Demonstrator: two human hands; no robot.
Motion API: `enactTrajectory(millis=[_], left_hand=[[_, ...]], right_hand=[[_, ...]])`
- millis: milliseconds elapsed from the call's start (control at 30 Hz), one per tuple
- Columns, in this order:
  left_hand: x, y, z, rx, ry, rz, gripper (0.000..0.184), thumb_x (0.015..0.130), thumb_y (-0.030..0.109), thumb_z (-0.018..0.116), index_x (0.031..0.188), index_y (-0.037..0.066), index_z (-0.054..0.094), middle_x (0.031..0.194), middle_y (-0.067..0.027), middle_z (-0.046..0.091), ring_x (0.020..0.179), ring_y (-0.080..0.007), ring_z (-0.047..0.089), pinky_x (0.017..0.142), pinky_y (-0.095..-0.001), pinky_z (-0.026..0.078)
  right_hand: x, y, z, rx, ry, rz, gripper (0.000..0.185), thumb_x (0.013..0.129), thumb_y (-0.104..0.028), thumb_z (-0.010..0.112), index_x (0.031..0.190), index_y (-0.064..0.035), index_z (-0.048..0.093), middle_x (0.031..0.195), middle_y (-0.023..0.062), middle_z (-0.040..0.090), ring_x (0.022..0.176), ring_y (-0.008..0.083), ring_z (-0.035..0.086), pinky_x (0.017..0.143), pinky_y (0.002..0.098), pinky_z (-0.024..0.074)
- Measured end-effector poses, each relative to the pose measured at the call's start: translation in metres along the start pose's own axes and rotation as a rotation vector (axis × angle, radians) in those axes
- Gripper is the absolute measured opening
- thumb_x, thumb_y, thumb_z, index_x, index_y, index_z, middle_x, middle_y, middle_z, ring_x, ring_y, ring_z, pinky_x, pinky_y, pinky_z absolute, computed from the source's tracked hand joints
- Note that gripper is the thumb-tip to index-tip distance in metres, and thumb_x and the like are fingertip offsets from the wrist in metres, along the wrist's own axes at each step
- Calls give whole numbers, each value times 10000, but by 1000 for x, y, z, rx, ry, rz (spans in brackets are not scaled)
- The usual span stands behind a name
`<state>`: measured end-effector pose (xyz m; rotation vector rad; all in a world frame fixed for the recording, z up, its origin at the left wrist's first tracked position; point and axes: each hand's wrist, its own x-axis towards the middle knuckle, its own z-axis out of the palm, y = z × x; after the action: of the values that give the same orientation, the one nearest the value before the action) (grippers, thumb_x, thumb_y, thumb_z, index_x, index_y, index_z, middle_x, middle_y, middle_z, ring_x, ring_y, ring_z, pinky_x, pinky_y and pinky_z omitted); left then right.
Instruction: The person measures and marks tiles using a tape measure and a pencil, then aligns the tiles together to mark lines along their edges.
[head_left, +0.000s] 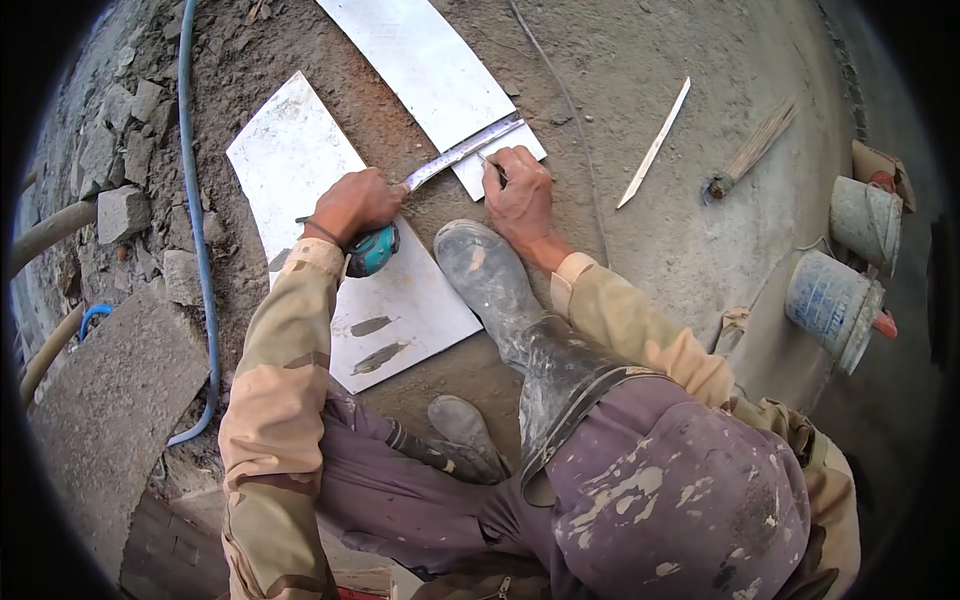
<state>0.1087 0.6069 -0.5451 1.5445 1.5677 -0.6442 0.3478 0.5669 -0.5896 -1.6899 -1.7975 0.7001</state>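
Dusty ground (640, 240), soft light
Broken grey rubble (125, 145) lies left of the fingers (514, 165); a darker surface (890, 90) lies far right of them.

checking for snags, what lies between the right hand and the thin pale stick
In the head view, a thin cable runs over the dirt between the right hand and the pale stick.

**Camouflage sleeves (270, 415), splattered trousers (390, 485)**

Tan, olive and brown patches are running along both sleeves, and a thin dark cord (322, 231) is circling the left wrist! The trousers are showing dusty purple, cream splatters covering the right knee (690, 490), and dark rubber boots (485, 270) are sporting grey dust.
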Motion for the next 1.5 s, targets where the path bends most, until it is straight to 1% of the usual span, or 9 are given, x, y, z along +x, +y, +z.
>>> enactTrajectory(millis=[433,700,1000,1300,1500], left_hand=[[5,-4,2,-5,-5,51,624,1028,513,547,1086,-79,734,1145,-314,712,1115,-447,689,967,-509,541],[1,-2,0,-33,-27,20,635,1027,519,549,1071,-86,736,1137,-318,711,1104,-445,693,961,-507,540],[2,-3,1,-39,-17,28,645,1025,521,552,1071,-96,736,1129,-330,708,1104,-455,690,968,-506,537],[8,-6,3,-41,-20,37,652,1021,526,558,1053,-99,741,1116,-333,711,1091,-461,694,961,-506,541],[5,-6,1,-64,-17,40,654,1020,527,559,1045,-101,742,1112,-332,713,1087,-459,697,958,-507,542]], right_hand=[[1,2,0,21,-3,20,109,916,-116,651,909,-10,673,893,203,661,792,415,662,711,488,532],[2,0,0,23,-9,29,116,919,-118,654,900,-6,674,884,201,663,784,414,663,708,494,530],[3,-1,3,17,8,38,92,900,-93,638,891,-11,677,880,193,666,781,409,664,708,496,528],[6,-5,3,-14,2,23,89,894,-87,631,856,-8,650,848,194,643,786,411,649,706,500,513],[10,-11,7,-50,22,12,86,882,-69,621,854,4,657,846,203,641,796,421,644,732,517,508]])
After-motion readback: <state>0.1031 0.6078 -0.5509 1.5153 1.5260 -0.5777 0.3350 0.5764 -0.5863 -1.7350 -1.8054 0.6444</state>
